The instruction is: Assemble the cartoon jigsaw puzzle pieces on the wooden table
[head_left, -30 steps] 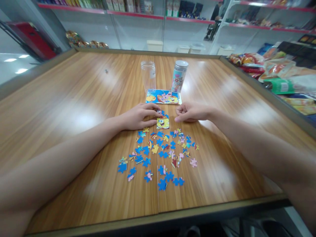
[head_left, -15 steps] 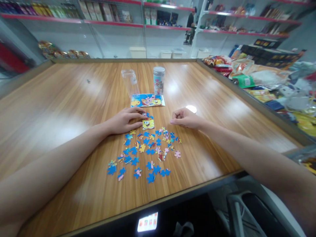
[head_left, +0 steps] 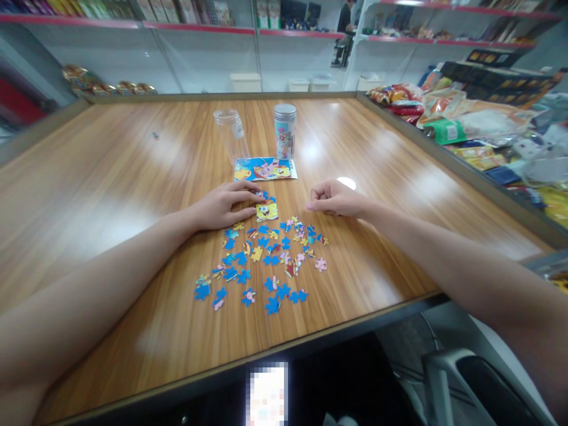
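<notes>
My left hand (head_left: 231,205) lies on the table with its fingers apart. Its fingertips touch the upper left of a small joined jigsaw section (head_left: 267,210), which shows a yellow cartoon face with blue above it; the fingers cover part of it. To the right of that section my right hand (head_left: 336,199) rests with curled fingers, thumb against forefinger, and no piece shows in it. Loose jigsaw pieces (head_left: 257,254), mostly blue with some yellow and pink, are scattered below both hands. A picture sheet (head_left: 265,170) with cartoon figures lies just beyond them.
Behind the sheet stand a clear plastic jar (head_left: 231,137) and a lidded printed canister (head_left: 284,131). A white round disc or glare spot (head_left: 347,183) shows beyond my right hand. Packaged goods (head_left: 461,121) crowd the right side. A lit phone (head_left: 267,396) is below the table edge.
The camera has tilted slightly down, so the table scene sits higher in view. Both hands keep their places and the pieces lie as before.
</notes>
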`<move>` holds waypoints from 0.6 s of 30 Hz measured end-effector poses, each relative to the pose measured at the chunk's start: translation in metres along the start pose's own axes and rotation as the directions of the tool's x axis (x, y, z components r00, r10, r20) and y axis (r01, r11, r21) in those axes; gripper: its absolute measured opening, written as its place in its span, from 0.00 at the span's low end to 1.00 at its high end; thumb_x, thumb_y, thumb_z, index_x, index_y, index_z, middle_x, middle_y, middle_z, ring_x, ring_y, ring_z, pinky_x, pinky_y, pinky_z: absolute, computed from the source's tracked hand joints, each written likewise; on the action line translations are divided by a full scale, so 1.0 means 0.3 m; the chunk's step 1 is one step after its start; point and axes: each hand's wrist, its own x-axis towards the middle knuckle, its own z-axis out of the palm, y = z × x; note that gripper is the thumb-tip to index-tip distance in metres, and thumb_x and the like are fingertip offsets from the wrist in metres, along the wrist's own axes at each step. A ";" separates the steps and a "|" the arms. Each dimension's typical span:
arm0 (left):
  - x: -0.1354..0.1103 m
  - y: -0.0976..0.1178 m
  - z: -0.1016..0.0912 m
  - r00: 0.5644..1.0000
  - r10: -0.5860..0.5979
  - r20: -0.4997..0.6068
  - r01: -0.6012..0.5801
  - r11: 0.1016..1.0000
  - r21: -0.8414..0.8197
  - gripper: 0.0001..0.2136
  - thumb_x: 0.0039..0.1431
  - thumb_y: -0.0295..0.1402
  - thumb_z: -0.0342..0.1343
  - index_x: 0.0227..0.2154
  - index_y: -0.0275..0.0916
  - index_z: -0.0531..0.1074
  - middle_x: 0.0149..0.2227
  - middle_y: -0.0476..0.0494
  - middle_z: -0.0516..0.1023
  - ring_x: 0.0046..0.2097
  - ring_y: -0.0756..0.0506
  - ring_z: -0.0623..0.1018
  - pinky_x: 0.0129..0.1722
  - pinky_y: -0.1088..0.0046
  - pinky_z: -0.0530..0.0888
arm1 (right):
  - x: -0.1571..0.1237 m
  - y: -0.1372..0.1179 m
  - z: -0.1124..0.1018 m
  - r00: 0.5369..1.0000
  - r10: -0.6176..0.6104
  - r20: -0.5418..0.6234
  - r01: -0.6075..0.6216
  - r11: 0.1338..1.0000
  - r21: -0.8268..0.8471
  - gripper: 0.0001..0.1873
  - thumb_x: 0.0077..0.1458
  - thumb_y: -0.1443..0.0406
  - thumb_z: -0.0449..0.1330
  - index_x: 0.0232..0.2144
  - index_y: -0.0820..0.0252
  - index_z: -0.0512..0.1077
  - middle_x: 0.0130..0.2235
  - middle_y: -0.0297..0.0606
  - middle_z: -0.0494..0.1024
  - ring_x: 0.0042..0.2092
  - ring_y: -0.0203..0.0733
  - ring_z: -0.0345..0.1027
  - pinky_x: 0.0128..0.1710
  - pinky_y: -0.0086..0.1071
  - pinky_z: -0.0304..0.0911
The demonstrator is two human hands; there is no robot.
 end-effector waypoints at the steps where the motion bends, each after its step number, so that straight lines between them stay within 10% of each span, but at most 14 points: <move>1: 0.000 0.001 0.000 1.000 -0.002 0.002 0.002 1.000 0.000 0.18 0.66 0.40 0.56 0.55 0.43 0.76 0.59 0.38 0.71 0.60 0.39 0.73 0.64 0.56 0.68 | -0.003 -0.003 0.002 1.000 -0.001 -0.004 0.001 1.000 -0.006 0.22 0.52 0.54 0.70 0.23 0.59 0.63 0.17 0.22 0.57 0.18 0.26 0.48 0.18 0.27 0.37; 18: 0.003 0.017 -0.008 1.000 0.006 0.002 -0.006 1.000 -0.020 0.17 0.65 0.38 0.57 0.56 0.44 0.76 0.58 0.38 0.72 0.59 0.39 0.73 0.64 0.56 0.68 | -0.010 -0.005 -0.002 1.000 -0.016 -0.011 0.015 0.995 -0.099 0.21 0.53 0.55 0.67 0.22 0.59 0.63 0.18 0.24 0.58 0.21 0.28 0.48 0.21 0.30 0.39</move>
